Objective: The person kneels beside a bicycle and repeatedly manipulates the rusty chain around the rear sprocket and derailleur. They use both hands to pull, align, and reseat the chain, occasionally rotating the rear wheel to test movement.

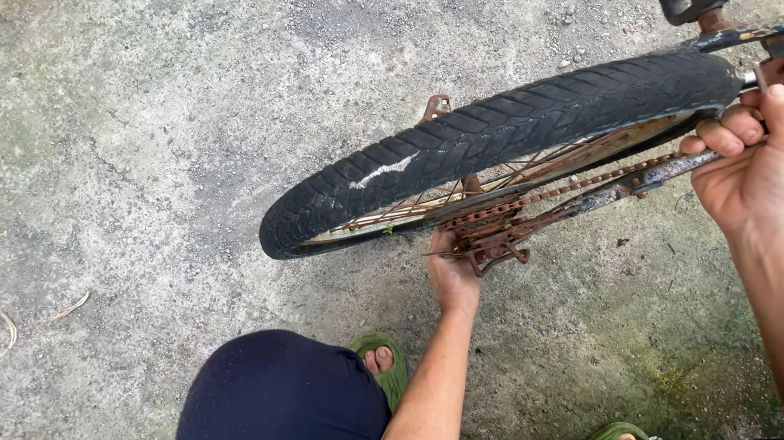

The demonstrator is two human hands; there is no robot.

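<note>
Two hands worked the bike: left grip (453, 277) closed on the rusty rear axle (488, 243), right grip (763, 163) at three o'clock clamped the frame stay (654, 177).

One head camera looks steeply down, close over the concrete ground (105, 187).

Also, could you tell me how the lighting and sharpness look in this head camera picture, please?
Head view: soft, even daylight, only a faint shadow under the tyre; no glare. The left hand, right hand and rusty chain are sharp; frame edges bow slightly.
</note>
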